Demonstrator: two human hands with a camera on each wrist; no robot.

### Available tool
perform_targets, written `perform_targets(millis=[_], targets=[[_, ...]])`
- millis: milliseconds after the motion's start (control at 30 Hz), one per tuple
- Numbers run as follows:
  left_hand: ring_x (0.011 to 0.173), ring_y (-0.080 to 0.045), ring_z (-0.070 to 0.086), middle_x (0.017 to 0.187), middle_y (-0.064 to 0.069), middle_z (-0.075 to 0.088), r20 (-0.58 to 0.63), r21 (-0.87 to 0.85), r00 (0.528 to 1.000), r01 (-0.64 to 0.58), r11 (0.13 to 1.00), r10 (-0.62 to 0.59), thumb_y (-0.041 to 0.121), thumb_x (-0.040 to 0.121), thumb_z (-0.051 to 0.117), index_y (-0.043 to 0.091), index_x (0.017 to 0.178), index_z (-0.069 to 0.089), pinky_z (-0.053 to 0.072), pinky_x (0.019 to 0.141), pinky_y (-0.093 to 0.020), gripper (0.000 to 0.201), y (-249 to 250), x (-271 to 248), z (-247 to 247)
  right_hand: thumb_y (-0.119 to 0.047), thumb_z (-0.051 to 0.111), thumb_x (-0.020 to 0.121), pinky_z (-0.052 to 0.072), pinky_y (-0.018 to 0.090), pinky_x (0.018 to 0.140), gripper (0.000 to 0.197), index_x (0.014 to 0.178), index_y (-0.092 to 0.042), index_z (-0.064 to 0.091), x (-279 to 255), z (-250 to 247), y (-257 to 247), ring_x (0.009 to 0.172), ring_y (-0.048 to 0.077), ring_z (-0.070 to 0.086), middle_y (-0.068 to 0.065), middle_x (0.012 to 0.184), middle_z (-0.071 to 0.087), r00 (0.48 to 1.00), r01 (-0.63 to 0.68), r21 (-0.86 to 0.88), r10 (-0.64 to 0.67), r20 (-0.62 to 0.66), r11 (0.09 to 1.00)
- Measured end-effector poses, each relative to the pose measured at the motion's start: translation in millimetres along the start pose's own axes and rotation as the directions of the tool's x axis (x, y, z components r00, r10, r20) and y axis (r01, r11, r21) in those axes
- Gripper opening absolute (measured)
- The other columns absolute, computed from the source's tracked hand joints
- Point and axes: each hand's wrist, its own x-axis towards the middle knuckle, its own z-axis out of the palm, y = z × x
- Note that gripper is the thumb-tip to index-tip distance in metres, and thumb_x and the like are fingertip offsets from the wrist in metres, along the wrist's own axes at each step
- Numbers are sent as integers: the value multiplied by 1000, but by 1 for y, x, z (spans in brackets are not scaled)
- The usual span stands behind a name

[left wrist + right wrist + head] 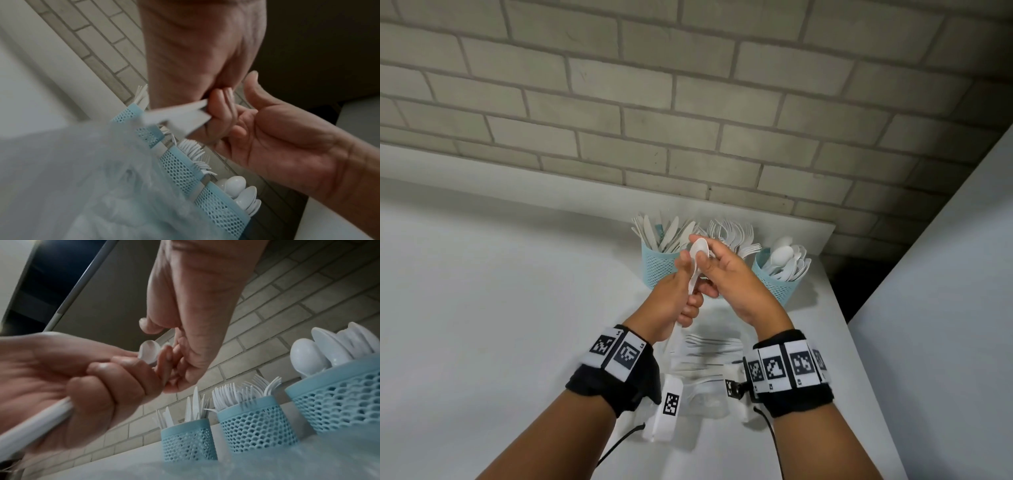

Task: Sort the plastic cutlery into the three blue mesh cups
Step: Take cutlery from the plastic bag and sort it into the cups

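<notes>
left hand fisted round spoon bundle, long axis 6 to 12 o'clock, bowls up; right hand pinches top spoon bowl. spoon basket at 3 o'clock, nearer right hand.

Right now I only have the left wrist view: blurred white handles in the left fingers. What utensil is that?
Observer: A spoon. The head view shows its bowl above the left hand, pinched by the right hand.
Operator: And the end cup, what's in it? I see only white slivers.
Observer: Knives, fanned out above its rim in the head view.
Operator: The haze across my lower frame?
Observer: A clear bag of white cutlery, lying on the table below the hands.
</notes>
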Motion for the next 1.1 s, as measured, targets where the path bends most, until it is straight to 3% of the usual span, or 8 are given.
perform_targets(millis=[200,400,533,633,733,800,933,1100], targets=[[42,-5,27,55,4,33,45,66,999,-29,997,26,69,87,16,11,90,58,22,41,-17,71,-4,1,4,-7,45,97,42,14,51,18,110,-16,53,-3,-4,6,53,-1,53,0,76,54,989,-16,-49,8,-150,999],[43,-5,23,54,7,30,147,218,989,-6,976,-27,56,93,29,12,84,62,18,44,-16,56,-9,0,2,-6,45,97,56,42,74,34,114,-34,43,-6,-26,12,73,17,67,4,93,64,914,27,107,19,-405,994],[47,-9,30,57,4,35,96,314,995,-12,949,-19,56,94,29,11,85,64,26,47,-18,57,-7,2,9,-2,52,92,58,32,61,26,101,-26,55,-7,-39,3,65,13,68,8,88,63,921,-23,-96,-17,-388,995],[69,-16,54,75,-1,57,-51,561,993,-57,826,103,52,95,30,7,101,63,41,66,-26,56,-9,5,5,1,45,94,52,23,50,24,101,-20,54,-6,-63,-8,55,5,64,3,80,60,723,45,-85,-92,-685,995],[104,-21,50,106,-4,58,-42,847,987,-48,529,157,55,88,48,20,103,62,39,87,-32,40,-13,4,-8,-7,43,98,50,20,60,23,117,-15,53,-8,-86,-18,68,10,63,-1,86,60,464,48,-325,-309,-830,945],[115,-23,36,114,-1,48,-3,944,999,-11,329,40,57,79,62,29,96,66,34,92,-36,33,-13,0,-13,-9,42,99,40,16,68,25,120,-11,54,-7,-94,-17,79,15,60,5,99,63,424,-34,-524,-462,-779,851],[120,-24,39,123,0,50,47,979,991,-21,202,-128,43,79,70,23,102,70,36,99,-36,31,-12,-5,-18,-4,46,94,36,31,84,25,112,-8,63,5,-99,6,110,29,49,13,108,65,626,-269,-792,-525,-576,548],[127,-17,42,136,1,47,98,980,986,-72,185,-137,16,86,65,16,129,53,34,103,-25,45,-19,-7,-29,-10,43,96,19,42,106,35,126,-22,57,10,-97,41,141,25,18,-2,145,44,857,-376,-889,-267,-441,263]])
